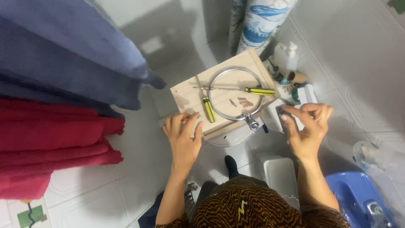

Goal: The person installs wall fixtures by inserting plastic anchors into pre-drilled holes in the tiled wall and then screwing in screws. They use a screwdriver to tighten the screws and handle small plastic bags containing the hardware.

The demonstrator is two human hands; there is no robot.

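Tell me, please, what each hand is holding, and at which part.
The right hand pinches a small dark thing between thumb and fingers; its kind is unclear. The left hand holds nothing, resting at the wooden board's edge.

Yellow-and-black screwdrivers (208, 109), red towel (50, 143) (blue towel (71, 55) above).

The board (190, 98) at the frame's centre is pale, matt wood with a faint grain. On it lies a ring (234, 93) of polished, shiny metal with a chrome clamp at its lower edge. Two screwdrivers (208, 109) have glossy yellow-and-black plastic handles and dull steel shafts. At the left hang towels (55, 126) of soft, matt cloth, blue above and red below. The floor (97, 181) is glossy white tile. The basin (352, 194) at lower right is smooth blue plastic.
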